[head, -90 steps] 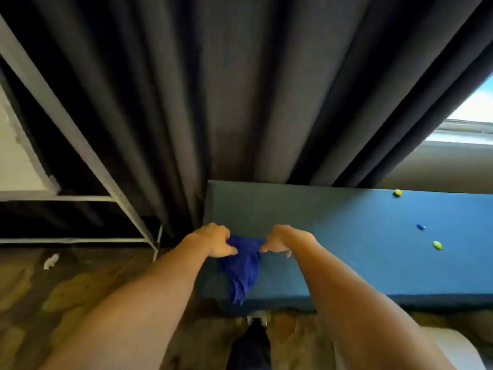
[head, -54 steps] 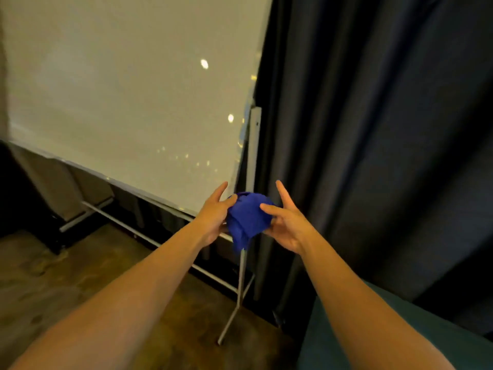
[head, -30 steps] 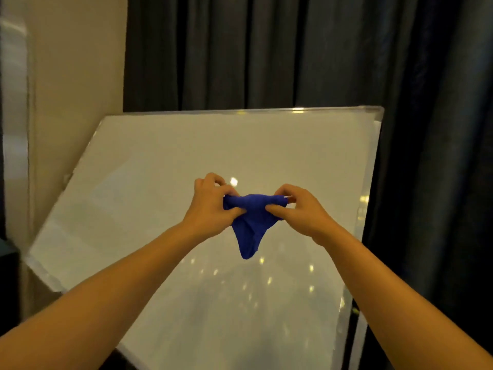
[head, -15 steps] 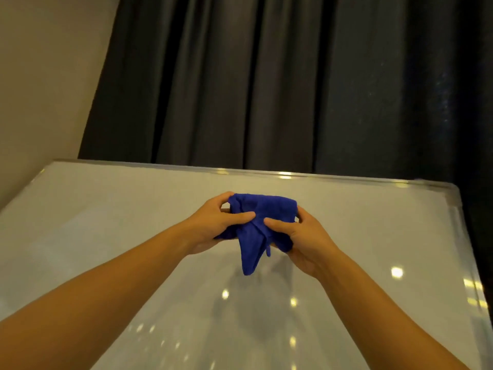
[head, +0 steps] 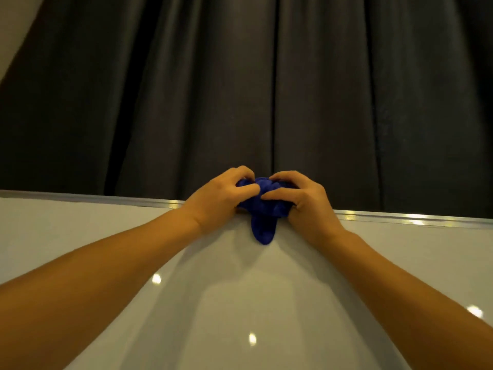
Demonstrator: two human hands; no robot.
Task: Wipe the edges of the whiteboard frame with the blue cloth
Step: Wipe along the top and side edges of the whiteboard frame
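The blue cloth [head: 262, 209] is bunched into a wad on the top edge of the whiteboard frame [head: 400, 217], a thin silver strip running across the view. My left hand [head: 221, 198] grips the cloth from the left and my right hand [head: 301, 201] grips it from the right, fingers curled over the wad. A tail of cloth hangs down onto the white board surface [head: 80, 236]. The frame under the cloth and hands is hidden.
A dark grey curtain [head: 266, 89] hangs close behind the board and fills the upper view. A strip of beige wall [head: 13, 17] shows at the top left. Ceiling lights reflect as bright spots on the board.
Both hands have carried the cloth up from in front of the board to its top edge and pressed it there. The cloth is more tightly bunched now.
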